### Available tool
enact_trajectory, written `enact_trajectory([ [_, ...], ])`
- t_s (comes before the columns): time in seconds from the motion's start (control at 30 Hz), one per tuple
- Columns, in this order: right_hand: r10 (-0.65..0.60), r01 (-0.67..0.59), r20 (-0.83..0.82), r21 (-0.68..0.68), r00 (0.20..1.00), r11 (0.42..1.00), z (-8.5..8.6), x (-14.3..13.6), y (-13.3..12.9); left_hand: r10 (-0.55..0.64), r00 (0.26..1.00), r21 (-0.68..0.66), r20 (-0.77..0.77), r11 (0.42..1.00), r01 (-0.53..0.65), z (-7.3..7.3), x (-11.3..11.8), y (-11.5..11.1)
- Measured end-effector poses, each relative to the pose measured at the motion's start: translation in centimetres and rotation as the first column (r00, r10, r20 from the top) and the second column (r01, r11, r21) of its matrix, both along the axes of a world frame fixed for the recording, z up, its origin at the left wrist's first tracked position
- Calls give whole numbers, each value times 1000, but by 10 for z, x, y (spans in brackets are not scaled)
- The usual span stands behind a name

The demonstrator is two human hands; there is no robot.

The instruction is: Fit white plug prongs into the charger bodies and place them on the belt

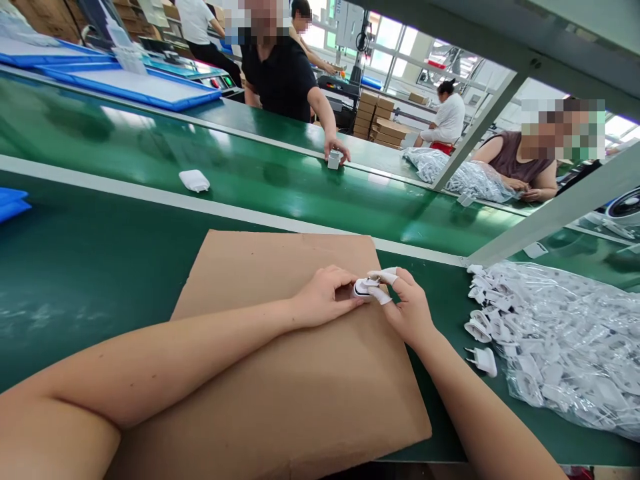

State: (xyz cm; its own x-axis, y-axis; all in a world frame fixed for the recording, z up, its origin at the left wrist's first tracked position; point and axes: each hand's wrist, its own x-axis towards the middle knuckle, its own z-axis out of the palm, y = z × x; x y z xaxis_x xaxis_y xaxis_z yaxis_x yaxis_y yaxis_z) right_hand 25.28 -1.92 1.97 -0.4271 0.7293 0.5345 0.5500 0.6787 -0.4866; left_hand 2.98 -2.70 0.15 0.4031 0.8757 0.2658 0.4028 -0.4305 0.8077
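Over the right part of a brown cardboard sheet (280,393), both hands meet at one small white plug piece (364,288). My left hand (325,293) pinches its left side between thumb and fingers. White covers sit on the thumb and a finger of my right hand (407,303), which grips the piece from the right, near its metal pins. Right of the cardboard, a loose white plug part (484,361) lies on the green table beside a large clear bag of similar white parts (565,347).
Beyond a pale rail (150,195) runs a green conveyor (260,180) carrying a white piece (195,180). A person's hand (337,148) across it touches a white block. A slanted metal post (555,207) rises at right; blue trays (135,87) lie far left.
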Motion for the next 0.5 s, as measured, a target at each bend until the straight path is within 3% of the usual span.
enact_trajectory([
  [0.5,16,-18,103,23,995,1000,10,-1,-1,5,1000,23,15,1000,-5,-2,1,2],
])
